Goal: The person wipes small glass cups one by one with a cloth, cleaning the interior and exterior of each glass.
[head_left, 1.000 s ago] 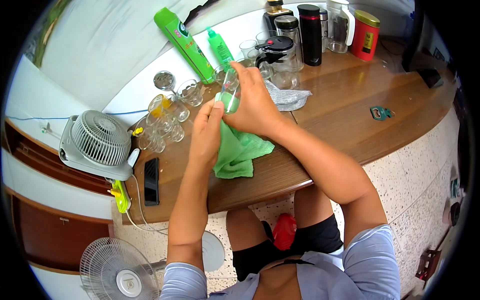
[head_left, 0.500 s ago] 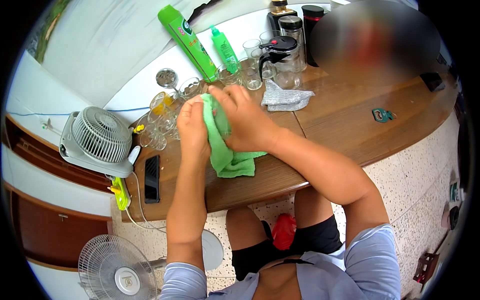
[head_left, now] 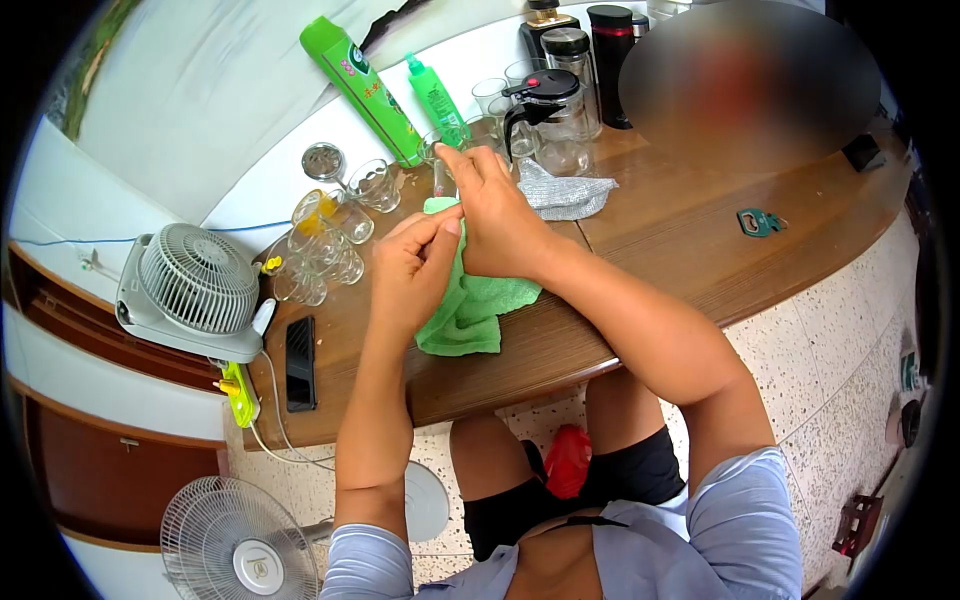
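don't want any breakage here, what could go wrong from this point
The clear glass, mostly hidden by the right hand, might slip against the green cloth at the left hand. Both hands are near other glasses on the table, so a careless swing could knock one over.

Your left grip (head_left: 412, 262) and right grip (head_left: 500, 222) sit close together before you, the right slightly farther forward. Your left thumb (head_left: 448, 236) and fingers (head_left: 408, 236) are drawn together; your right fingers (head_left: 480, 167) point forward, bent. Your left forearm (head_left: 383, 400) runs nearly straight ahead; your right forearm (head_left: 630, 305) slants inward from a bent elbow (head_left: 728, 385).
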`<action>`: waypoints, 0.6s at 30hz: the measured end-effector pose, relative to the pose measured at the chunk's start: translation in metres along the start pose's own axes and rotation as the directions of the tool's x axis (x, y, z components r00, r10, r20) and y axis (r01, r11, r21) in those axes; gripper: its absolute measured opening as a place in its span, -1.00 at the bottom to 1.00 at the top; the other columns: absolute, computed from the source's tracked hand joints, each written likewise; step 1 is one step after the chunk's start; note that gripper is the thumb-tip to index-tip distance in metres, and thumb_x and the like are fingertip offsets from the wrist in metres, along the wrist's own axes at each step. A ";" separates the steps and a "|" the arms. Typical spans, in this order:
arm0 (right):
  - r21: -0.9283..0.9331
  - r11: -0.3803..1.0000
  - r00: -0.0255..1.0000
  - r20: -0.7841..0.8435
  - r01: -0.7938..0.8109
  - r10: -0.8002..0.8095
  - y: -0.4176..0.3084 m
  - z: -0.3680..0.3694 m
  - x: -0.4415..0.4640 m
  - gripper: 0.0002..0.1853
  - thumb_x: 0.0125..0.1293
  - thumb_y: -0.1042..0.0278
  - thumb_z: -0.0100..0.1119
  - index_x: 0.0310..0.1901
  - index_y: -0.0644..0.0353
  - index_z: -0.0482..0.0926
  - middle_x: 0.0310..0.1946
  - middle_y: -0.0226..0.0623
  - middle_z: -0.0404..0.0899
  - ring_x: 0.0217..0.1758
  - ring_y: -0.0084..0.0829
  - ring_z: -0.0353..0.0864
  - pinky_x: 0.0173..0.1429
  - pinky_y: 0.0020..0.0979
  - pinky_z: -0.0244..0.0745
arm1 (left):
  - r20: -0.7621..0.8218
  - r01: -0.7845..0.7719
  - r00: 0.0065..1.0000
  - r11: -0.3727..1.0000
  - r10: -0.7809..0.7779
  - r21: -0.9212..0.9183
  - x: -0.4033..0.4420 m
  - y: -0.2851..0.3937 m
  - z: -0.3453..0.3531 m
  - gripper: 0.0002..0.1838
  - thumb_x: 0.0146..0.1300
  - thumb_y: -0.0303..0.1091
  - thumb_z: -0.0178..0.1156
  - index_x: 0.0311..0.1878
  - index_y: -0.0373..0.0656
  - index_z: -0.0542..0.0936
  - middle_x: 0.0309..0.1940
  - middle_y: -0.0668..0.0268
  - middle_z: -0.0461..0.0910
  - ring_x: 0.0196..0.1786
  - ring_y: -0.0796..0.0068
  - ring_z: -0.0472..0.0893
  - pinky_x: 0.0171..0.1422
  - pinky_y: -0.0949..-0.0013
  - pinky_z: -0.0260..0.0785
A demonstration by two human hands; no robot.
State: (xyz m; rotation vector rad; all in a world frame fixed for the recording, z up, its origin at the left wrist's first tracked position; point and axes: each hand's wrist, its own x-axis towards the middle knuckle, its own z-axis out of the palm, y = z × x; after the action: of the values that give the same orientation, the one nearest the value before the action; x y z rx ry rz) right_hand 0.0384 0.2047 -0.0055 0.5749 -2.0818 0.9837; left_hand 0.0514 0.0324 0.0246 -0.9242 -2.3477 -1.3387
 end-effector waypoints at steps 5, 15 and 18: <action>0.071 0.996 0.996 0.077 -0.047 0.041 -0.001 0.002 -0.001 0.00 -0.01 0.61 0.42 0.56 0.52 0.24 0.21 0.25 0.41 0.31 0.27 0.46 0.43 0.04 0.50 | 0.082 -0.007 0.997 0.998 0.003 0.055 0.000 -0.003 -0.016 -0.69 0.52 -0.44 0.34 0.26 -0.14 0.81 -0.31 0.44 0.50 -0.32 0.68 0.40 -0.26 0.45 0.24; 0.076 0.997 1.000 -0.015 -0.017 0.018 -0.002 0.007 -0.002 -0.06 0.08 0.57 0.36 0.55 0.57 0.24 0.18 0.32 0.45 0.30 0.25 0.48 0.47 0.02 0.45 | 0.100 -0.092 0.992 0.990 0.081 0.111 0.001 -0.027 0.005 -0.34 0.74 -0.12 0.10 0.75 -0.14 0.26 0.41 -0.09 0.48 0.35 0.06 0.57 0.55 0.18 0.32; 0.017 0.998 0.998 0.038 -0.057 0.056 -0.006 0.011 -0.008 -0.06 0.09 0.57 0.35 0.56 0.57 0.24 0.19 0.28 0.45 0.31 0.25 0.46 0.45 0.00 0.47 | 0.104 0.105 0.989 0.994 -0.103 -0.006 0.002 -0.032 0.010 -0.26 0.78 -0.08 0.02 0.77 -0.34 0.11 0.55 -0.20 0.41 0.56 0.00 0.48 0.66 0.12 0.26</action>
State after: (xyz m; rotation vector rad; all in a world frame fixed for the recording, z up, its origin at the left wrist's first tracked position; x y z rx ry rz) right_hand 0.0426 0.1930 -0.0137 0.5503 -2.1350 1.0325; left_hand 0.0296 0.0301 -0.0014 -0.9062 -2.5004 -1.3754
